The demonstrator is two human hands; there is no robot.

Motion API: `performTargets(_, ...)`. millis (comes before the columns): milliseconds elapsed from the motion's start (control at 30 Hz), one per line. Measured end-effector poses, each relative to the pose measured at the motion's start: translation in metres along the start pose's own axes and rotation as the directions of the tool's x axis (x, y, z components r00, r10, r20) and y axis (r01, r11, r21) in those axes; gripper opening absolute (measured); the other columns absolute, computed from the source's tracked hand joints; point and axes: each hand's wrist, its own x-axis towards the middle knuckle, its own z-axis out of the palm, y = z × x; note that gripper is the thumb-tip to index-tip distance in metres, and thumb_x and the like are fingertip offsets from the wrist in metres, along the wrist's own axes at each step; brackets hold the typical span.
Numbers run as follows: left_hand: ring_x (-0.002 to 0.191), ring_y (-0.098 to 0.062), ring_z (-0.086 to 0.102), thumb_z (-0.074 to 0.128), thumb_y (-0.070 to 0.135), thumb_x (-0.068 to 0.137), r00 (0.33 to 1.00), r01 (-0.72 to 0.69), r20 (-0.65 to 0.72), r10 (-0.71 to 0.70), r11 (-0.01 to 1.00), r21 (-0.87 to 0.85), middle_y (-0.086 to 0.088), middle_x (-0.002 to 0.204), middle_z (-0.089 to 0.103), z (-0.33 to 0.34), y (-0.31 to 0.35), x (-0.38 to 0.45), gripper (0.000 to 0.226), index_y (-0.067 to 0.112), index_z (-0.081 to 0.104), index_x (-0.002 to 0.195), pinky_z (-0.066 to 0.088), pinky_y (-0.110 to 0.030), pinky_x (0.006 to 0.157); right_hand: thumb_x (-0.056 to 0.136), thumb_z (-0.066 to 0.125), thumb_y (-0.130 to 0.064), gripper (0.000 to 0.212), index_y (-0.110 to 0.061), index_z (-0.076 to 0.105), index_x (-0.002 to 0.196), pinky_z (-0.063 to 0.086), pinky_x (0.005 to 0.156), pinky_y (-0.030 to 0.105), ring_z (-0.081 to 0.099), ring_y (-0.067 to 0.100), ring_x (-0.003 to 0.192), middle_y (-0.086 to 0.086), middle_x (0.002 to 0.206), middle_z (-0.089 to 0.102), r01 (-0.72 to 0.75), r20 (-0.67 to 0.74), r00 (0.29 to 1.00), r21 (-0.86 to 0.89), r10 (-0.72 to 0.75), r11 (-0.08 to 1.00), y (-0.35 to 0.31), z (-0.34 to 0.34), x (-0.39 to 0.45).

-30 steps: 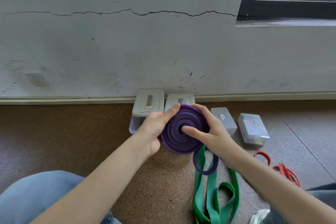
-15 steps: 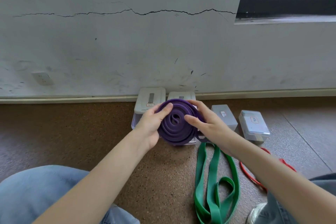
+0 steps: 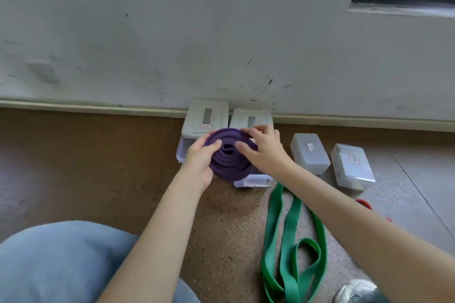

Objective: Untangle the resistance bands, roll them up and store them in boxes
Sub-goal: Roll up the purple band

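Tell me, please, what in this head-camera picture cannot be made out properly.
- Red band: head view, mostly hidden behind the right forearm; its shape cannot be told.
- Box interior beneath the purple band: covered by the roll, the left hand and the right hand.
- Labels on the small boxes: too small and blurred to read.
- Green band: cut off by the bottom edge.

Purple band roll lowered by both hands over open box; loose tail gone.
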Motion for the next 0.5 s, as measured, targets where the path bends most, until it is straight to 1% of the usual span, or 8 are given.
performTargets(33, 0.101, -0.029, 0.059, 0.050, 0.004, 0.093, 0.998, 0.006, -0.064, -0.007, 1.000, -0.013, -0.015, 0.119, 0.060, -0.008, -0.001, 0.012, 0.037, 0.015, 0.053, 0.128, 0.051, -0.040, 0.071, 0.084, 0.054, -0.057, 0.069, -0.021, 0.034, 0.140, 0.029, 0.103, 0.040, 0.030, 0.027, 0.125, 0.010, 0.134, 0.036, 0.036, 0.043, 0.999, -0.096, -0.032, 0.995, 0.003, 0.015, 0.005)
performTargets(100, 0.100, -0.030, 0.059, 0.050, 0.002, 0.093, 0.989, 0.017, -0.144, -0.024, 0.999, -0.051, -0.016, 0.119, 0.059, -0.024, -0.007, 0.035, 0.030, 0.014, 0.057, 0.119, 0.051, -0.039, 0.067, 0.072, 0.056, -0.071, 0.100, -0.018, 0.017, 0.146, 0.025, 0.106, 0.042, 0.027, 0.029, 0.128, 0.009, 0.138, 0.032, 0.122, 0.098, 0.990, -0.255, -0.101, 0.959, 0.010, 0.047, 0.017)
performTargets(133, 0.100, -0.030, 0.059, 0.051, 0.002, 0.092, 0.984, 0.024, -0.174, -0.035, 0.998, -0.066, -0.017, 0.119, 0.059, -0.030, -0.012, 0.046, 0.026, 0.015, 0.058, 0.114, 0.052, -0.039, 0.069, 0.070, 0.057, -0.072, 0.107, -0.014, 0.011, 0.147, 0.026, 0.106, 0.041, 0.029, 0.029, 0.128, 0.010, 0.140, 0.032, 0.149, 0.103, 0.987, -0.326, -0.122, 0.933, 0.013, 0.063, 0.026)
performTargets(200, 0.105, -0.031, 0.057, 0.052, 0.002, 0.092, 0.969, 0.032, -0.242, -0.044, 0.998, -0.056, -0.015, 0.120, 0.058, -0.041, -0.024, 0.068, 0.026, 0.019, 0.058, 0.110, 0.052, -0.039, 0.074, 0.072, 0.060, -0.067, 0.110, -0.006, 0.008, 0.147, 0.031, 0.104, 0.038, 0.034, 0.030, 0.126, 0.014, 0.140, 0.035, 0.166, 0.099, 0.985, -0.389, -0.138, 0.906, 0.018, 0.096, 0.044)
performTargets(300, 0.103, -0.025, 0.058, 0.052, 0.004, 0.092, 0.963, -0.002, -0.271, 0.008, 1.000, 0.022, -0.010, 0.119, 0.059, -0.062, -0.032, 0.105, 0.026, 0.020, 0.058, 0.111, 0.051, -0.030, 0.069, 0.072, 0.068, -0.058, 0.108, -0.004, 0.011, 0.147, 0.035, 0.102, 0.034, 0.036, 0.029, 0.127, 0.014, 0.139, 0.038, 0.114, 0.150, 0.985, -0.202, -0.085, 0.973, 0.028, 0.133, 0.077)
performTargets(367, 0.106, -0.020, 0.058, 0.052, 0.009, 0.093, 0.952, -0.027, -0.296, 0.076, 0.986, 0.166, -0.007, 0.121, 0.061, -0.084, -0.033, 0.133, 0.022, 0.021, 0.061, 0.110, 0.048, -0.029, 0.081, 0.065, 0.075, -0.055, 0.105, -0.008, 0.023, 0.143, 0.038, 0.094, 0.030, 0.041, 0.025, 0.122, 0.008, 0.134, 0.044, 0.056, 0.202, 0.978, -0.047, -0.045, 0.997, 0.043, 0.145, 0.102)
performTargets(433, 0.115, -0.017, 0.052, 0.051, 0.014, 0.094, 0.904, -0.030, -0.372, 0.210, 0.900, 0.435, -0.005, 0.127, 0.058, -0.111, -0.038, 0.160, 0.024, 0.020, 0.062, 0.115, 0.041, -0.030, 0.092, 0.059, 0.080, -0.055, 0.090, -0.013, 0.040, 0.128, 0.038, 0.079, 0.022, 0.050, 0.017, 0.105, 0.002, 0.119, 0.053, 0.020, 0.238, 0.971, 0.040, -0.029, 0.999, 0.058, 0.154, 0.128)
performTargets(500, 0.120, -0.020, 0.049, 0.051, 0.015, 0.095, 0.866, 0.043, -0.420, 0.270, 0.798, 0.602, -0.008, 0.135, 0.052, -0.132, -0.048, 0.182, 0.032, 0.018, 0.056, 0.126, 0.041, -0.034, 0.097, 0.058, 0.080, -0.055, 0.078, -0.016, 0.046, 0.117, 0.039, 0.070, 0.020, 0.051, 0.010, 0.088, -0.004, 0.107, 0.056, -0.020, 0.311, 0.950, 0.103, -0.013, 0.994, 0.068, 0.164, 0.152)
